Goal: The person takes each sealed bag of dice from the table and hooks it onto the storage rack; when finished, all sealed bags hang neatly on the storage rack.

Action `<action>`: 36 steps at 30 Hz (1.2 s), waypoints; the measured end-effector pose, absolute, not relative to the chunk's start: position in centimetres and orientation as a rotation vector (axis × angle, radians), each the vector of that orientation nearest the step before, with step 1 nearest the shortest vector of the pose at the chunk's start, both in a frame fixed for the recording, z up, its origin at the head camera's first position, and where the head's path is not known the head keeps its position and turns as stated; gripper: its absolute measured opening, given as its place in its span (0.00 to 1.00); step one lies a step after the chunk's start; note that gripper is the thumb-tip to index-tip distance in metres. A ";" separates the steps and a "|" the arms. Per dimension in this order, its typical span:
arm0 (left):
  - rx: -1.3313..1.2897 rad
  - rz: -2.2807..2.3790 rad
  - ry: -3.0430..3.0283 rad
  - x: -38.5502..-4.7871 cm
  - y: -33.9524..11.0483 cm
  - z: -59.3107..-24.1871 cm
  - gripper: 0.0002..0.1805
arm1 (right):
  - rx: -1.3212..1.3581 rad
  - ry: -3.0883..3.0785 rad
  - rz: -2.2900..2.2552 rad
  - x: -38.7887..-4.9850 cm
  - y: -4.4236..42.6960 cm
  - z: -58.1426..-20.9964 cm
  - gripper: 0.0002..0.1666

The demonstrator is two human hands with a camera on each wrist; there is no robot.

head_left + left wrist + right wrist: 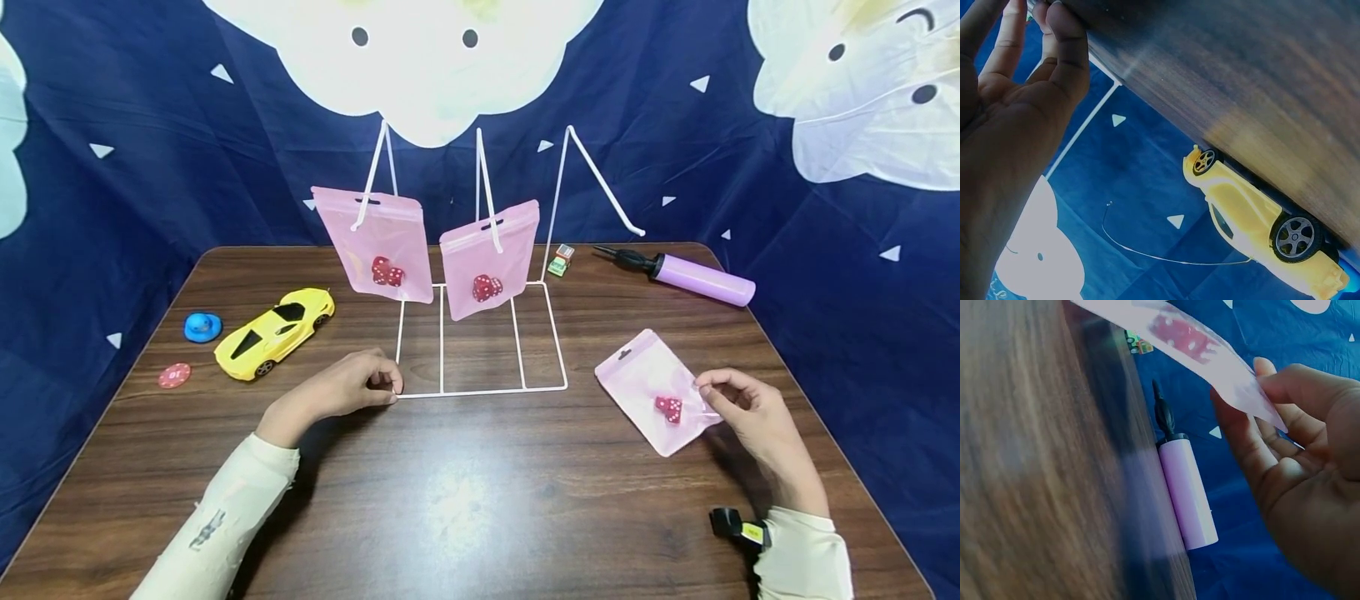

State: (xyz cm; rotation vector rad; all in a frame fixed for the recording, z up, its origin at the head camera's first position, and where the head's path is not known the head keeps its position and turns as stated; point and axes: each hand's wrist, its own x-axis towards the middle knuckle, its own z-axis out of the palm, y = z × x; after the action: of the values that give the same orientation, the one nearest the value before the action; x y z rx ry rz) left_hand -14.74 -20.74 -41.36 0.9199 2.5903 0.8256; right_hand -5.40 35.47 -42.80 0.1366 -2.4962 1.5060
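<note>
My right hand (767,429) pinches the edge of a pink zip bag (637,379) holding red dice (669,409). In the right wrist view the bag (1235,384) tilts up from thumb and fingertips. At the front left corner of a white wire rack (480,392), my left hand (348,385) pinches the wire between thumb and curled fingers. From the rack's left hook hangs one pink bag (401,229) with red dice; another pink bag (465,258) with dice hangs on the middle hook. The right hook (607,187) carries no bag.
Left of the rack are a yellow toy car (275,335), a blue hat-like toy (202,327) and a red chip (175,375). A purple hand pump (701,279) and a small toy vehicle (560,260) lie at the back right of the wooden table (465,517).
</note>
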 end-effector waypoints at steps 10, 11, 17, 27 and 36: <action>0.927 0.824 2.589 -14.7 -20.7 -41.2 0.09 | -0.176 -2.075 1.751 -5.6 35.1 -41.8 0.09; 0.931 0.823 2.590 -14.7 -20.7 -41.1 0.09 | -0.204 -1.989 1.805 -5.7 35.0 -41.7 0.10; 0.931 0.824 2.591 -14.8 -20.7 -41.2 0.09 | -0.259 -1.510 2.016 -6.0 34.4 -41.0 0.10; 0.896 0.833 2.575 -14.6 -20.8 -41.2 0.08 | -0.038 -1.054 2.151 -6.3 34.3 -40.8 0.10; 0.884 0.821 2.581 -14.8 -20.8 -41.5 0.09 | -0.026 -0.856 2.174 -6.6 33.6 -40.1 0.09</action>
State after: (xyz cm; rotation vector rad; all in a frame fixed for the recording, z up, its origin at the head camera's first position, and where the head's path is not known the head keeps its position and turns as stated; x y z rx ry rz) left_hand -14.78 -20.84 -41.50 0.8838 2.5805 0.8210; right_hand -6.59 33.61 -40.12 -0.0264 -0.8557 2.1738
